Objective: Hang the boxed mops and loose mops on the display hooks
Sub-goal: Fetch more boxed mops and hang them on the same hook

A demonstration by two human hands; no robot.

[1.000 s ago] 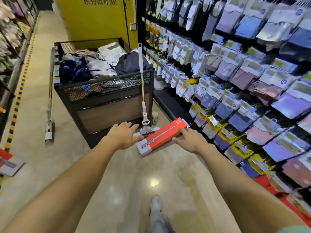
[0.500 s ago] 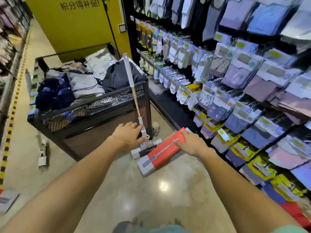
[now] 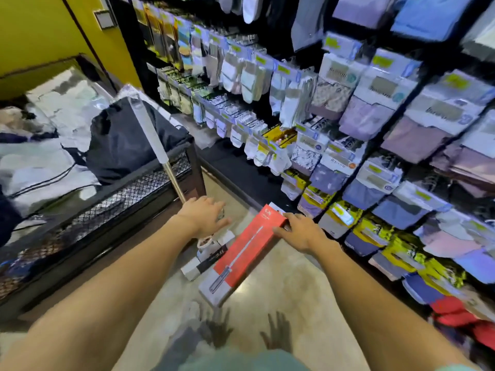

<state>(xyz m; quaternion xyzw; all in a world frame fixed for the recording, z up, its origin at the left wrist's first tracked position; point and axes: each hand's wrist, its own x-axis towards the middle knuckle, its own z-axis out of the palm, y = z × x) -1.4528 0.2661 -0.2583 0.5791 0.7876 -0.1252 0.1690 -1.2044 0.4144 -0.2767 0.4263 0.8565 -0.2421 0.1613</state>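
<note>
Both arms reach forward and down over the shiny floor (image 3: 289, 287). The right hand (image 3: 302, 232) is on the far end of the boxed mop (image 3: 242, 254), a long red and grey carton, fingers (image 3: 280, 231) curled over its top edge and clamped on it; the box slants away from the camera, its near grey end low and close to the floor, though whether that end touches the floor I cannot tell. The left hand (image 3: 205, 214) hovers just beside the loose mop (image 3: 152, 135), fingers spread apart and not closed on anything, right at the spot where the pole comes down. That pole, white at the top and brassy lower down, leans up and to the left against the corner of the black mesh cart (image 3: 115, 207). The mop's white head (image 3: 206, 257) sits on the floor below the left hand, tucked just beside the box's left edge. The cart is piled with bagged clothing in black, white and grey. Along the right runs a black display rack (image 3: 348, 116), packed with hanging packets of socks and underwear in lilac, blue, yellow and red. A yellow wall (image 3: 34, 30) stands behind the cart.
</note>
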